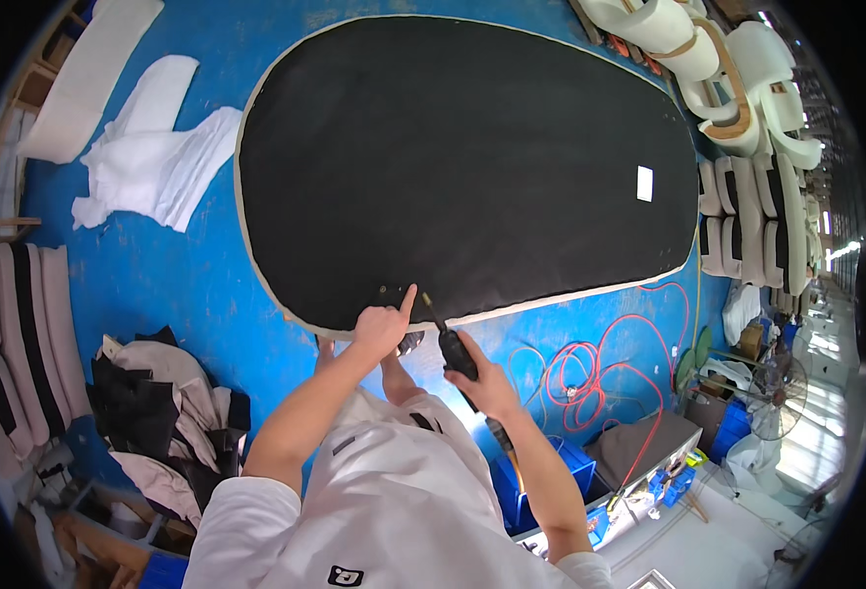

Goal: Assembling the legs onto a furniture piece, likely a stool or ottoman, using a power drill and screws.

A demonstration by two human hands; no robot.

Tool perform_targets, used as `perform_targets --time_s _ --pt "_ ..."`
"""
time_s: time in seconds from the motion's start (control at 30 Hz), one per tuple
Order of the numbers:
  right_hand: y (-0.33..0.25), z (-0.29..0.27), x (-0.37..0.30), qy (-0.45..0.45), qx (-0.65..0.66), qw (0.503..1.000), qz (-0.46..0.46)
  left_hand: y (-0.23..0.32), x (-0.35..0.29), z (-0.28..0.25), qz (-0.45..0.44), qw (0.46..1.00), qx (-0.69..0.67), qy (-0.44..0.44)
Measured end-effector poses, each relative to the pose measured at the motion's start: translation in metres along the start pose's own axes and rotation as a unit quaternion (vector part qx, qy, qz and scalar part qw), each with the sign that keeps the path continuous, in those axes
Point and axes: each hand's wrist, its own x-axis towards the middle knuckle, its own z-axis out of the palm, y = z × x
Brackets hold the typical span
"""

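A large rounded panel (472, 147) covered in black fabric with a pale edge lies in front of me, underside up by its look. My left hand (382, 329) is at its near edge, index finger stretched onto the black fabric and the other fingers curled; nothing shows in it. Beside that fingertip sits a small round hole or fitting (383, 290). My right hand (492, 390) is wrapped round a slim black power screwdriver (458, 355). Its thin metal bit points at the fabric just right of my left index finger; whether it touches is unclear. A cable or hose trails from its rear.
Red hose (575, 378) coils on the blue floor (143, 285) to the right. White cloth (163, 162) lies at left, with black and beige fabric (173, 412) heaped nearer. Upholstered parts (752, 216) stack at right. Blue bins (561, 471) stand behind my right arm.
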Motion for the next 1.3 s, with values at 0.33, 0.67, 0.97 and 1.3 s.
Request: perform_targets --time_s 0.33,0.67,0.97,1.3 --pt "-0.083 -0.012 0.044 -0.099 -0.303 0.947 0.02 -0.014 -0.012 0.022 0.027 0.994 -0.041 0.098" --pt "-0.129 0.007 0.11 -0.14 -0.482 0.865 0.028 -0.009 -0.018 0.049 -0.005 0.974 -0.191 0.12" --pt "-0.166 0.005 0.095 -0.181 -0.462 0.861 0.112 0.021 0.032 0.017 -0.279 0.167 -0.943 -0.07" --pt "-0.134 0.027 0.086 -0.14 -0.537 0.832 0.018 0.011 0.051 0.032 -0.321 0.18 -0.925 -0.097"
